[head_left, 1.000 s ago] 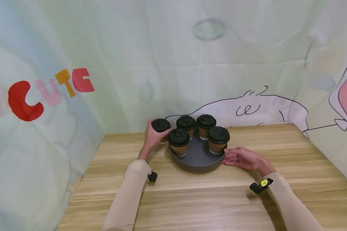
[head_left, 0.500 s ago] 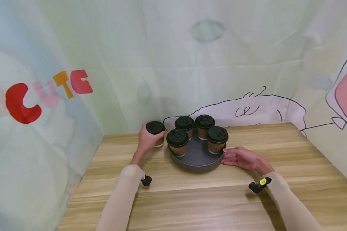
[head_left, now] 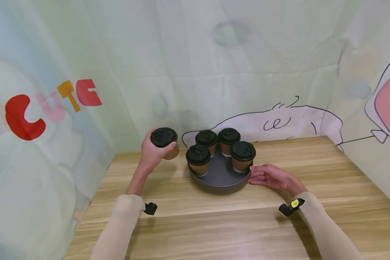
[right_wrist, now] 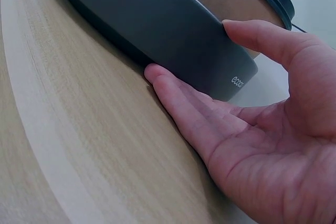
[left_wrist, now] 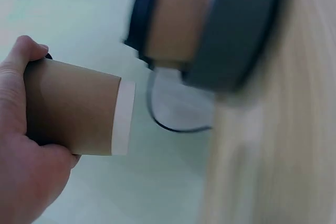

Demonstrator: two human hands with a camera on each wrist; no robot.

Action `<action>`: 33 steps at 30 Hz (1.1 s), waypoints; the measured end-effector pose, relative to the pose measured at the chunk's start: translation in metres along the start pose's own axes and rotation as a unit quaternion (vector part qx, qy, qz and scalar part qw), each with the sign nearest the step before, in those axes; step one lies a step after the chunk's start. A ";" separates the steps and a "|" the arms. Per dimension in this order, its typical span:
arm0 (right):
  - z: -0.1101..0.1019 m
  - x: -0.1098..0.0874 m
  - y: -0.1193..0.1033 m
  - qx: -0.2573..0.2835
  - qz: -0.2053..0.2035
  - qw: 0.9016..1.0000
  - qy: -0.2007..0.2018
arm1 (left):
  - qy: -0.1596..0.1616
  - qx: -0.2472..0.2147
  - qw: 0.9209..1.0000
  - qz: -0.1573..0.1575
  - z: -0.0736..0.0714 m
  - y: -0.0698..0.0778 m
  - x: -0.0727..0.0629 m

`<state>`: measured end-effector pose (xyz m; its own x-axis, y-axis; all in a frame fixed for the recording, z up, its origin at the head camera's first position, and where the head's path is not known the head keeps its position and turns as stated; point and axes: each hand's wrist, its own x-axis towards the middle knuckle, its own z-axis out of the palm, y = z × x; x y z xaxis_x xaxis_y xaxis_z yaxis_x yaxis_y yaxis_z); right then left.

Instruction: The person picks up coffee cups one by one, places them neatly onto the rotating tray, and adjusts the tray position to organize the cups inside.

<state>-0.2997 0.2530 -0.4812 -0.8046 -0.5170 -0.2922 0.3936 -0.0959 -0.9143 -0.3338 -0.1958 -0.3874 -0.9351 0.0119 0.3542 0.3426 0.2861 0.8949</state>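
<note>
A paper coffee cup [head_left: 171,153] with a black lid is gripped in my left hand [head_left: 151,153], raised above the table to the left of the round grey tray [head_left: 222,186]. In the left wrist view the brown side and white base of this cup [left_wrist: 79,108] show. My right hand [head_left: 271,177] holds the tray's right side, its thumb at the rim and its fingertips at the bottom edge, as the right wrist view shows. Several similar lidded cups stand on the tray, among them a front left cup [head_left: 199,164] and a front right cup [head_left: 242,159].
The wooden table [head_left: 214,231] ends at the back against a printed fabric curtain [head_left: 143,90]. Two more lidded cups, a back left cup [head_left: 206,139] and a back right cup [head_left: 229,138], stand at the far side of the tray.
My left hand has moved the cup leftward away from the tray and, in the last half second, lifted it higher. My right hand stays at the tray.
</note>
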 end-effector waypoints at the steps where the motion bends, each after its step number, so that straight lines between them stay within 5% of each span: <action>1: 0.000 0.000 0.000 0.000 0.000 1.000 0.000 | -0.002 -0.004 1.000 0.008 -0.001 0.006 -0.002; 7: -0.001 -0.001 -0.002 -0.003 0.000 1.000 -0.002 | -0.038 -0.037 0.996 0.068 0.006 0.036 -0.016; 15: 0.000 -0.001 -0.001 0.002 -0.001 1.000 -0.001 | -0.115 -0.052 0.986 0.110 0.054 0.061 -0.038; 23: 0.000 0.001 0.000 0.001 -0.003 1.000 0.003 | -0.194 -0.043 0.975 0.103 0.101 0.055 -0.054; 33: 0.001 0.000 0.000 0.003 -0.004 1.000 0.005 | -0.189 -0.010 0.978 0.084 0.134 0.034 -0.061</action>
<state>-0.2995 0.2523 -0.4815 -0.8124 -0.5070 -0.2878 0.3897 -0.1051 -0.9149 -0.2770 -0.0587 -0.4154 -0.8311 0.4121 0.3733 0.4918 0.2314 0.8394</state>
